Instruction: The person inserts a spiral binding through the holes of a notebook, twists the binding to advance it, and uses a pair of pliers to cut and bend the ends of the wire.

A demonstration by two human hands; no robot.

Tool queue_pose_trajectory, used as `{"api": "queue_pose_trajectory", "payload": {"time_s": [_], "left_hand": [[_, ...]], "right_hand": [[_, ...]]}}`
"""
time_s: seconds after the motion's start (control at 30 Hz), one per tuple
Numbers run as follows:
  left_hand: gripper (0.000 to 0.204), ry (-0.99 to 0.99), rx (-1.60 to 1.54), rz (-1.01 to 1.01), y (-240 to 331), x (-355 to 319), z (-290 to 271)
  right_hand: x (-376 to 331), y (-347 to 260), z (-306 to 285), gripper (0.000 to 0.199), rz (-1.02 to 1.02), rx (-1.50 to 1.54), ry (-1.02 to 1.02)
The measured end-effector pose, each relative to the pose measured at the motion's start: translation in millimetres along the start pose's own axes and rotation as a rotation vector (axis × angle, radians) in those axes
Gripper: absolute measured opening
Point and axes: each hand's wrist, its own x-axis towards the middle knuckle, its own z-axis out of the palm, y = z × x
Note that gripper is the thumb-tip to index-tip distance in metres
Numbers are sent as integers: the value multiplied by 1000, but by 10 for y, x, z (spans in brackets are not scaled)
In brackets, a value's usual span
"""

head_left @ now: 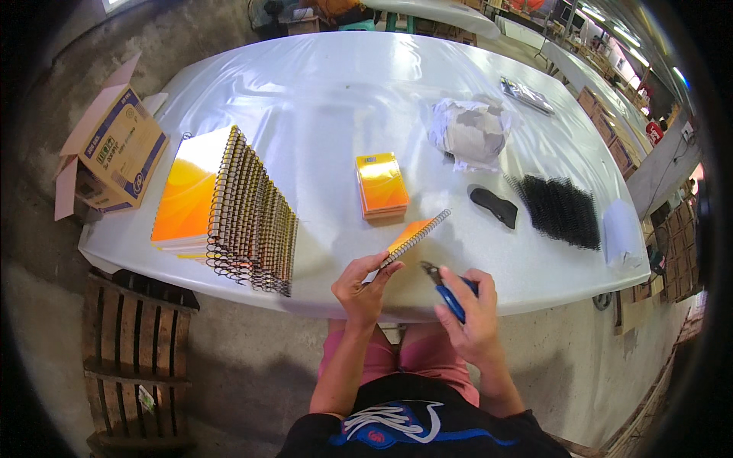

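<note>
Between the fingers of my left hand (362, 287) is a small orange spiral notebook (412, 235), tilted up with its coil along the right side. My right hand (473, 314) grips blue-handled pliers (450, 302), whose dark jaws point toward the notebook's lower end but stay apart from it. Just beyond the notebook sits a stack of small orange notebooks (382, 185). To the left stands a tall stack of larger spiral notebooks (191, 191) with orange covers and dark coils fanned along the right side.
A pile of black plastic coils (561, 210) lies at the right, beside a black flat object (494, 207). Crumpled whitish wrapping (469, 131) and a flat packet (527, 95) are farther back. An open cardboard box (122, 149) stands at far left, above a wooden pallet (141, 359).
</note>
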Motion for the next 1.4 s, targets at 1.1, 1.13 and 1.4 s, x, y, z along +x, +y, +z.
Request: {"api": "queue_pose_trajectory", "payload": {"time_s": [1.1,1.13,1.4], "left_hand": [[43,309,-380,-42,554,280,-75],[41,334,-402,-3,638,275,-92],[39,123,0,582,1345,436,-583]], "right_hand": [[-25,920,109,62,249,-489,-146],[72,839,69,62,193,-295,-130],[924,-337,2,58,96,1382,106]]}}
